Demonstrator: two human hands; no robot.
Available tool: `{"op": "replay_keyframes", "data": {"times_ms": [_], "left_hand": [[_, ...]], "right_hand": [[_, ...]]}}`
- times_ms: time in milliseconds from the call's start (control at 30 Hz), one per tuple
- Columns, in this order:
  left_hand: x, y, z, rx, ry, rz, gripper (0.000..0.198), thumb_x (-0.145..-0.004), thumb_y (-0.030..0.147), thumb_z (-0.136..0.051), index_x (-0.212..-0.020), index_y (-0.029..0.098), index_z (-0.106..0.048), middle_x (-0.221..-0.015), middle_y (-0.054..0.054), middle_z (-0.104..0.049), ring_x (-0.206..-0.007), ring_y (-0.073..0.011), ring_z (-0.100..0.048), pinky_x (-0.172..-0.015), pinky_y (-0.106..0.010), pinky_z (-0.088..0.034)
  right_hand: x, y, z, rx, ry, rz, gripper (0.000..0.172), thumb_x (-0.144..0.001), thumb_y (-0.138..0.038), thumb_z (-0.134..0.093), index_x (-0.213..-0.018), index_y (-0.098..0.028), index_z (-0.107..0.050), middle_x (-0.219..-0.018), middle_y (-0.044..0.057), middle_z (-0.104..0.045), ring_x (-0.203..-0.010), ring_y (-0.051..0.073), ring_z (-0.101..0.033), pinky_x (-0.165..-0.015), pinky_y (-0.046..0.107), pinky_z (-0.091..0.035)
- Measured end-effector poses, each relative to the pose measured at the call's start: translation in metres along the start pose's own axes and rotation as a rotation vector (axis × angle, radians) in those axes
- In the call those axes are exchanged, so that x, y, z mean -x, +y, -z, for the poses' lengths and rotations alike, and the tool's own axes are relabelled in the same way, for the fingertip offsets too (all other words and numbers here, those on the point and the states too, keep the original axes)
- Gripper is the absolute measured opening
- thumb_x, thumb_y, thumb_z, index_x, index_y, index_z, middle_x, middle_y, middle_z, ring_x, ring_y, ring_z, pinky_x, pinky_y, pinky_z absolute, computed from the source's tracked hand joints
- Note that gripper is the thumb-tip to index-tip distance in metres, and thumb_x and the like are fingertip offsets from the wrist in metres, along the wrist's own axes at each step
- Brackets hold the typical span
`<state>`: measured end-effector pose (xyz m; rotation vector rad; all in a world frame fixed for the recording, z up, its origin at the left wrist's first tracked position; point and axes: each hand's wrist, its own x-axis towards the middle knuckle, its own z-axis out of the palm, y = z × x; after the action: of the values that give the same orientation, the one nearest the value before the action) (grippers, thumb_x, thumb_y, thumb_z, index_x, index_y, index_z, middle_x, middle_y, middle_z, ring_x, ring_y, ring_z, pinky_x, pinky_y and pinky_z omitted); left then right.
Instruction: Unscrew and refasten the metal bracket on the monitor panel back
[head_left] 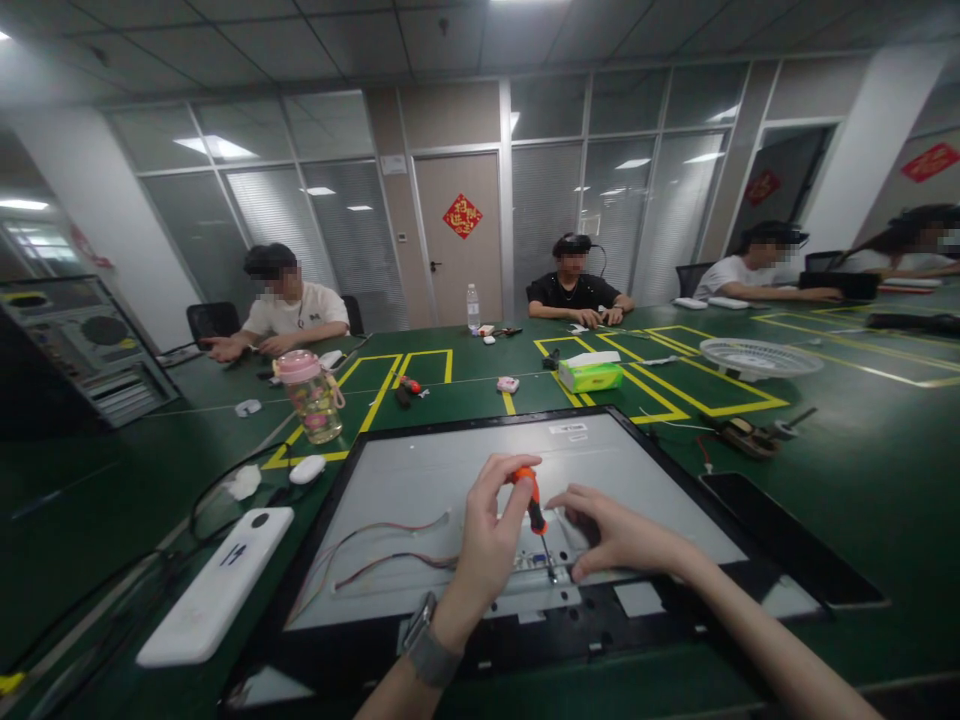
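My left hand (491, 520), with a watch on its wrist, is closed around the orange and black handle of a screwdriver (535, 508). The screwdriver stands nearly upright, its shaft reaching down to the front edge of a metal bracket (544, 596) with connectors on it. My right hand (619, 530) lies at the bracket's right side, fingers apart, thumb near the screwdriver's tip. Beneath both hands is a flat display panel (420, 465) with a black frame, lying face down or up, I cannot tell which. Thin coloured wires (390, 560) run across its left half.
Left of the panel are a white power bank (221, 585), black cables and a pink-lidded bottle (309, 395). A black slab (787, 540) lies to the right. Beyond are a green tissue pack (591, 372) and a white round basket (757, 357). Several people sit across the table.
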<state>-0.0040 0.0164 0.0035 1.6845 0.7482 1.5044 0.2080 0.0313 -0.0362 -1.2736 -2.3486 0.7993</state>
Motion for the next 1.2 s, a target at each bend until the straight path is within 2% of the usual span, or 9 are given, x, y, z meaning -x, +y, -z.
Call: {"op": "replay_keyframes", "data": {"times_ms": [100, 200, 300, 433, 600, 667, 867, 1033, 1200], "left_hand": [[0.000, -0.001, -0.001, -0.034, 0.038, -0.045, 0.018, -0.088, 0.032, -0.060, -0.097, 0.020, -0.070, -0.086, -0.003, -0.059, -0.082, -0.0164, -0.059, -0.081, -0.029, -0.045], [-0.001, 0.003, 0.000, 0.012, -0.008, 0.018, 0.029, -0.095, 0.030, -0.045, -0.109, 0.020, -0.068, -0.101, -0.006, -0.064, -0.097, -0.0191, -0.060, -0.089, -0.031, -0.043], [-0.001, 0.006, 0.000, 0.044, -0.019, 0.086, 0.032, -0.095, 0.030, -0.045, -0.117, 0.018, -0.065, -0.099, -0.006, -0.067, -0.096, -0.0194, -0.061, -0.089, -0.032, -0.044], [-0.002, 0.002, 0.000, -0.063, 0.057, -0.010, 0.020, -0.085, 0.031, -0.062, -0.096, 0.019, -0.072, -0.088, -0.004, -0.062, -0.083, -0.0174, -0.058, -0.083, -0.030, -0.045], [-0.001, 0.004, 0.001, 0.051, -0.019, 0.074, 0.034, -0.095, 0.032, -0.044, -0.120, 0.018, -0.064, -0.105, -0.008, -0.068, -0.094, -0.0189, -0.062, -0.088, -0.033, -0.046], [-0.001, 0.005, 0.001, 0.084, -0.032, 0.092, 0.035, -0.095, 0.032, -0.044, -0.122, 0.018, -0.062, -0.108, -0.009, -0.069, -0.097, -0.0197, -0.063, -0.089, -0.034, -0.046], [0.000, 0.003, 0.000, -0.057, 0.014, -0.047, 0.018, -0.085, 0.029, -0.063, -0.097, 0.019, -0.071, -0.087, -0.003, -0.061, -0.083, -0.0162, -0.058, -0.081, -0.029, -0.046], [0.002, 0.011, 0.000, -0.009, -0.083, -0.012, 0.032, -0.096, 0.029, -0.043, -0.113, 0.017, -0.066, -0.102, -0.008, -0.064, -0.095, -0.0192, -0.059, -0.085, -0.033, -0.047], [0.001, 0.006, -0.001, -0.070, -0.013, -0.065, 0.022, -0.092, 0.031, -0.052, -0.096, 0.020, -0.070, -0.087, -0.005, -0.062, -0.084, -0.0180, -0.059, -0.079, -0.031, -0.046]], "right_hand": [[0.000, 0.001, 0.000, 0.010, -0.005, 0.010, 0.074, -0.060, -0.054, -0.082, -0.123, -0.023, -0.057, -0.093, 0.002, -0.052, -0.088, 0.022, -0.052, -0.076, 0.030, -0.043], [0.000, 0.000, 0.001, 0.012, -0.010, 0.014, 0.074, -0.062, -0.056, -0.080, -0.123, -0.022, -0.058, -0.093, 0.002, -0.051, -0.088, 0.022, -0.052, -0.076, 0.030, -0.043], [0.000, -0.001, 0.001, 0.012, -0.009, 0.014, 0.073, -0.062, -0.056, -0.080, -0.123, -0.022, -0.057, -0.095, 0.002, -0.051, -0.089, 0.022, -0.053, -0.077, 0.031, -0.043], [0.000, 0.000, 0.000, 0.019, -0.008, 0.014, 0.073, -0.062, -0.055, -0.081, -0.123, -0.022, -0.057, -0.098, 0.003, -0.052, -0.089, 0.023, -0.053, -0.079, 0.032, -0.045], [0.002, 0.000, -0.001, 0.007, 0.005, 0.007, 0.071, -0.064, -0.052, -0.080, -0.123, -0.021, -0.057, -0.101, 0.005, -0.052, -0.091, 0.023, -0.054, -0.081, 0.033, -0.046], [0.003, -0.001, -0.001, 0.001, 0.008, -0.007, 0.070, -0.065, -0.051, -0.080, -0.124, -0.021, -0.056, -0.104, 0.005, -0.051, -0.093, 0.023, -0.054, -0.083, 0.033, -0.046], [0.005, -0.001, -0.002, -0.025, 0.010, -0.001, 0.067, -0.066, -0.049, -0.079, -0.123, -0.022, -0.057, -0.104, 0.005, -0.051, -0.093, 0.023, -0.055, -0.082, 0.032, -0.047], [0.006, -0.001, -0.003, -0.023, 0.020, -0.011, 0.069, -0.064, -0.046, -0.081, -0.124, -0.023, -0.057, -0.107, 0.005, -0.052, -0.096, 0.024, -0.054, -0.086, 0.034, -0.046], [0.008, -0.003, -0.003, -0.027, 0.021, -0.021, 0.067, -0.065, -0.047, -0.079, -0.124, -0.023, -0.057, -0.109, 0.006, -0.052, -0.100, 0.025, -0.054, -0.089, 0.035, -0.045]]}}
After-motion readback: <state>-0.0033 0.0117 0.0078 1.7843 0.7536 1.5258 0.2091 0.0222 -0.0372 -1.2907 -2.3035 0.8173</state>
